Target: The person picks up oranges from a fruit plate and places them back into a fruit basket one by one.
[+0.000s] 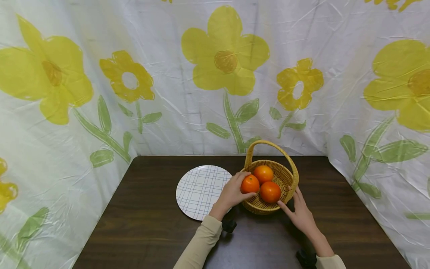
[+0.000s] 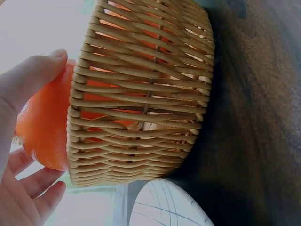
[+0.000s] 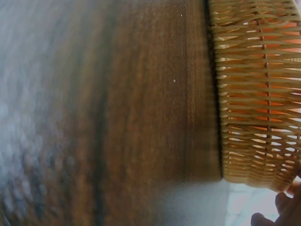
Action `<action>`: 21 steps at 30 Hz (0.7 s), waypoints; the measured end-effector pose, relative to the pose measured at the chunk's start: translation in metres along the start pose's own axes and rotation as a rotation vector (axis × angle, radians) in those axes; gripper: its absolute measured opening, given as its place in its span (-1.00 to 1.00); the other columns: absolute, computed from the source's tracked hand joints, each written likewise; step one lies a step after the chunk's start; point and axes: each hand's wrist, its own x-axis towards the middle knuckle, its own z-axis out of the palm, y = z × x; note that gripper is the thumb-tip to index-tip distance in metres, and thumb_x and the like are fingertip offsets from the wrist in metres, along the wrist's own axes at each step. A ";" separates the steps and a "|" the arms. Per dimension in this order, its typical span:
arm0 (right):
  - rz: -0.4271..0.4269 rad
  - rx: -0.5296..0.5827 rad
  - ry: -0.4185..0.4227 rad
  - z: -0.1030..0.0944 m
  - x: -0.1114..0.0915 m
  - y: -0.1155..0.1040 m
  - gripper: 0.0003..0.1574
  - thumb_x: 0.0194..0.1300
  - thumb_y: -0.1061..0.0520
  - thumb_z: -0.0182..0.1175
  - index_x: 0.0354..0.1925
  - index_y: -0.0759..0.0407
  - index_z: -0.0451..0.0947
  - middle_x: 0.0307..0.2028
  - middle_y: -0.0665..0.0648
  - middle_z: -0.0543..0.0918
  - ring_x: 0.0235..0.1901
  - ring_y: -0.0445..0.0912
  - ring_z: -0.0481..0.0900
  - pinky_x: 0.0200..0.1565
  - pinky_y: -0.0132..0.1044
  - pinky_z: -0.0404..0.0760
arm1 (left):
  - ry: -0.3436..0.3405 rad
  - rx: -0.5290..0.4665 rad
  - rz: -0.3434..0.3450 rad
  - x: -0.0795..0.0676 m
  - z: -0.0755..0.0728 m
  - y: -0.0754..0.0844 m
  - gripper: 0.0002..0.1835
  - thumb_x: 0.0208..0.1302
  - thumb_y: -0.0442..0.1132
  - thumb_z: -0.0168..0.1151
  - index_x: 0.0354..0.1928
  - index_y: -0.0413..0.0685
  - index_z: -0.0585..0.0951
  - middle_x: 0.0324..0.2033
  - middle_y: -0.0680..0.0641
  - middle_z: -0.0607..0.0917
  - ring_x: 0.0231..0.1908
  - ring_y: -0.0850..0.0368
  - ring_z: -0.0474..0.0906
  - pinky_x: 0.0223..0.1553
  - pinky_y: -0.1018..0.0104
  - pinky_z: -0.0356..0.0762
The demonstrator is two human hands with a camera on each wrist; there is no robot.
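In the head view a wicker basket (image 1: 256,204) with a tall arched handle stands at the right of the table. It holds an orange (image 1: 263,174) at the back and another orange (image 1: 270,192) at the front right. My left hand (image 1: 233,191) grips a third orange (image 1: 250,184) at the basket's left rim, thumb on one side and fingers on the other. The left wrist view shows this orange (image 2: 49,125) partly behind the woven wall. My right hand (image 1: 301,216) touches the basket's right side near the handle's foot, fingers fairly straight and spread.
A round white plate (image 1: 198,190) with a blue line grid lies left of the basket, partly under the left forearm. The dark wooden table (image 1: 147,224) runs back to a white curtain (image 1: 188,123) printed with yellow flowers.
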 end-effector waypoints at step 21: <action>-0.006 0.005 0.011 0.001 0.000 0.001 -0.04 0.26 -0.22 0.11 0.43 0.10 -0.05 0.46 0.12 -0.28 0.33 0.31 0.00 -0.06 0.44 0.27 | 0.011 0.145 0.062 0.002 0.012 -0.007 -0.27 -0.07 0.16 0.40 0.16 0.08 0.43 0.08 0.01 0.53 -0.01 0.08 0.51 0.01 0.13 0.44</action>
